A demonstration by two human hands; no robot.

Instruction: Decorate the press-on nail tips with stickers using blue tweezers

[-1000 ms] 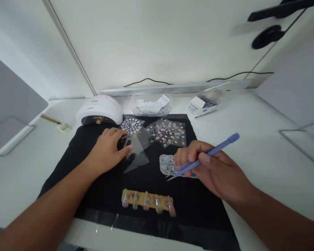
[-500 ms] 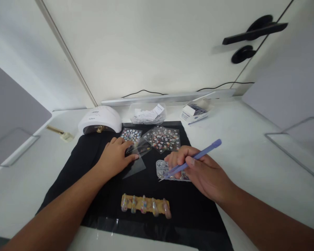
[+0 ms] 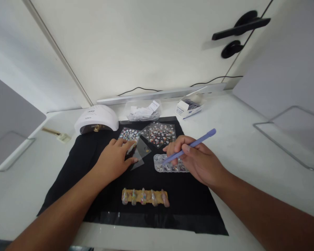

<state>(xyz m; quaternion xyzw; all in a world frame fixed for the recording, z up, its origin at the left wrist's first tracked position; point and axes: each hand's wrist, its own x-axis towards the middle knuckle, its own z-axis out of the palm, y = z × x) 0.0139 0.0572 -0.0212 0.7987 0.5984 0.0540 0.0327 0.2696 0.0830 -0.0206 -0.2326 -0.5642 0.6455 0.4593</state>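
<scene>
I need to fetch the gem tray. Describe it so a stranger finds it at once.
Start at the black mat. Near its middle, under the right hand with the purple tweezers, lies the gem tray. Unlike the flat sticker sheets behind it, it is a clear box with compartments.

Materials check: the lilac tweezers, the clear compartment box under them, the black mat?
Slim lilac tweezers in the right hand: matte coloured coating, probably over metal, since bare silvery tips show. Clear compartment box: likely hard plastic, see-through, glinting. Black mat: looks like soft cloth, dull, no shine.
</scene>
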